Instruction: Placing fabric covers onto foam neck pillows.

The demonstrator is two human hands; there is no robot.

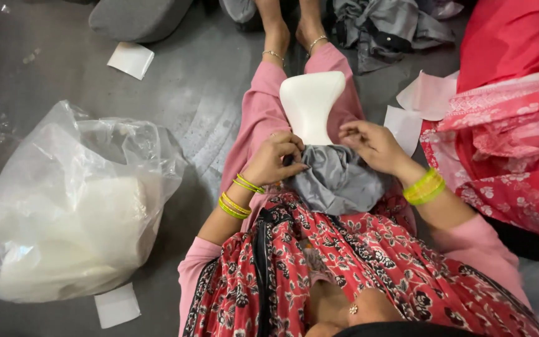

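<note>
Head cam, looking down at the lap: both hands are working a grey cloth [335, 181] up over the bottom of a white foam pad [311, 103] that lies along the pink-trousered legs. Left hand [277, 159] is pinched tight on the cloth edge, right hand [372, 145] has fingers curled on the other side, also gripping cloth afaict. Looks like the cover-fitting step, barely begun imo. Next bit needs an even tug from both sides. Plastic bag [70, 206] w/ more pads sits on the left.

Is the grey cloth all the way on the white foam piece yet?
Not yet. The grey cloth covers only the near end of the white foam piece. The left hand and right hand grip the cloth's edge. Most of the foam is bare.
</note>
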